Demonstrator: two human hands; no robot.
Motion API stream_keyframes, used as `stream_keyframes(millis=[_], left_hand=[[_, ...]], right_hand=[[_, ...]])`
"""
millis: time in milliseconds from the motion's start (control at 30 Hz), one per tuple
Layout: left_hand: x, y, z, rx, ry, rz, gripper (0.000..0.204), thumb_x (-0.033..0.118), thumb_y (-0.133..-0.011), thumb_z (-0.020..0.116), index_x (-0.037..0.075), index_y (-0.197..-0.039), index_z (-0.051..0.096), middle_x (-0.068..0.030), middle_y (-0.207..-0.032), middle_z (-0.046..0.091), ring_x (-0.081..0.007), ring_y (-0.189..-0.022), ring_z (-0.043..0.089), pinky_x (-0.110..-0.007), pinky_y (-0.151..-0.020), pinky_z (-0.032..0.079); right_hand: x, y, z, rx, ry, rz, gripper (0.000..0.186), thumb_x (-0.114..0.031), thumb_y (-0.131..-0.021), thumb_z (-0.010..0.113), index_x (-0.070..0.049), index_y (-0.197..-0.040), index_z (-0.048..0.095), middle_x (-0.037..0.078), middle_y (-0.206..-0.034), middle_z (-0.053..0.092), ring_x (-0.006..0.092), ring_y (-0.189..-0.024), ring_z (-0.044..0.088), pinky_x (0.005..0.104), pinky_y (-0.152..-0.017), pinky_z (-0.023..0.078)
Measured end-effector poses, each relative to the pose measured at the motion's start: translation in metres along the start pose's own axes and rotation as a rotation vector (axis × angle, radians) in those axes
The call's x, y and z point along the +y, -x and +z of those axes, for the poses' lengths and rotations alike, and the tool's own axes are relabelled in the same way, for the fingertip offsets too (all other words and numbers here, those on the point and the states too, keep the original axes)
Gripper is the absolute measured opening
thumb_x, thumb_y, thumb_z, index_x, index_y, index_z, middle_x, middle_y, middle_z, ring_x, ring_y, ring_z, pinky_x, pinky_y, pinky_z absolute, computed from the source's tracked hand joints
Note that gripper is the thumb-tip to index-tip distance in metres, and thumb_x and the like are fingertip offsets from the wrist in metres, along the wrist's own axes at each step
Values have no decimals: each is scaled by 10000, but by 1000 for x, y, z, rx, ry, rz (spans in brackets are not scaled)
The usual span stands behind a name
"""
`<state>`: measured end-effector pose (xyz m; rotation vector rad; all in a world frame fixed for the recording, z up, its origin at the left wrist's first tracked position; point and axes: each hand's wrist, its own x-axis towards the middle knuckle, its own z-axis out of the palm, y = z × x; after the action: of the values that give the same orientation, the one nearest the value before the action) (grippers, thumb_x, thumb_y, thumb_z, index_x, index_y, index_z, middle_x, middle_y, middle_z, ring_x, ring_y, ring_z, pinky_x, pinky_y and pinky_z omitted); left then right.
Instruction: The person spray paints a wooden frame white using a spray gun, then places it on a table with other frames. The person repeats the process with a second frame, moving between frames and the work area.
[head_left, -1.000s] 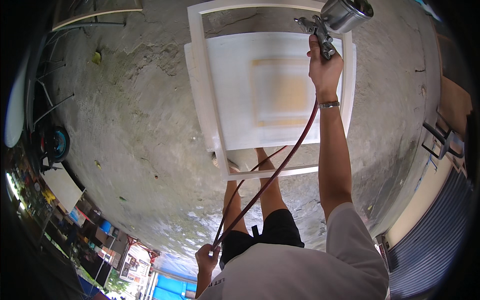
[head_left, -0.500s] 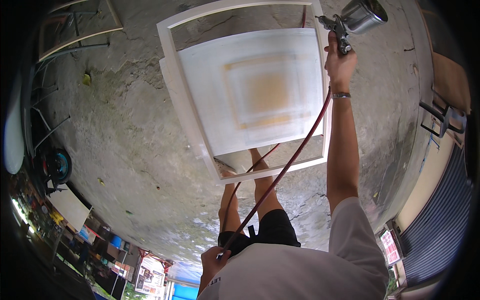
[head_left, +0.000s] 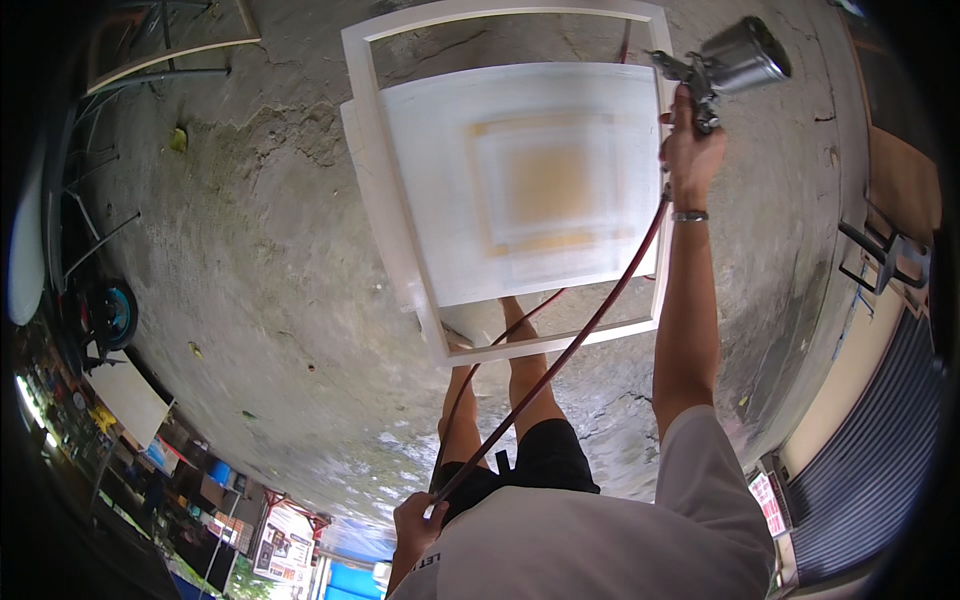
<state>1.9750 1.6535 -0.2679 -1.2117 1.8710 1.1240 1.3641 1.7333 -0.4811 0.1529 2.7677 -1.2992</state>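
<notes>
My right hand (head_left: pixel 692 150) grips a metal spray gun (head_left: pixel 703 88) with a silver paint cup (head_left: pixel 745 55), held at the right side of a white rectangular frame (head_left: pixel 398 190). Within the frame's outline shows a pale board (head_left: pixel 430 170) with a tan square patch at its centre. From the gun's handle a dark red hose (head_left: pixel 590 335) runs down across the frame's lower right corner. Close to my waist, my left hand (head_left: pixel 418 520) is closed around that hose. The gun's nozzle points left, over the frame's right edge.
Cracked concrete floor (head_left: pixel 270 240) surrounds the frame. At far left are metal-legged furniture (head_left: pixel 165 70) and a wheel with a blue rim (head_left: pixel 118 315). A grey plastic stool (head_left: pixel 885 255) and a ribbed shutter (head_left: pixel 865 450) stand along the right side.
The spray gun and my right hand have come slightly nearer and to the right. In the picture, the frame and board have shifted a little right as the view moved.
</notes>
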Motion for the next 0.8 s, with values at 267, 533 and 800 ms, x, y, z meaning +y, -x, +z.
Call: stream_keyframes(millis=[267,533,800], left_hand=[[-52,33,18,140,176,-103,238,255,-915,682,19,-930,670,-175,-840,667,-373,-801,667,-410,-724,523],[-75,44,29,237,246,-131,263,272,-953,638,12,-917,659,-168,-824,657,-351,-772,659,-402,-712,508],[-74,47,33,231,248,-132,273,286,-944,652,24,-865,645,-158,-774,641,-360,-719,643,-394,-662,500]], right_hand=[[-64,75,82,-251,-267,-119,376,-324,-933,708,32,-818,676,58,-600,625,104,-546,548,284,-543,453],[-128,121,144,-476,-359,-280,382,-340,-919,711,38,-874,678,98,-553,538,164,-509,423,324,-512,427],[-164,120,157,-472,-292,-371,443,-417,-894,705,26,-900,697,196,-664,661,377,-611,657,413,-585,508]])
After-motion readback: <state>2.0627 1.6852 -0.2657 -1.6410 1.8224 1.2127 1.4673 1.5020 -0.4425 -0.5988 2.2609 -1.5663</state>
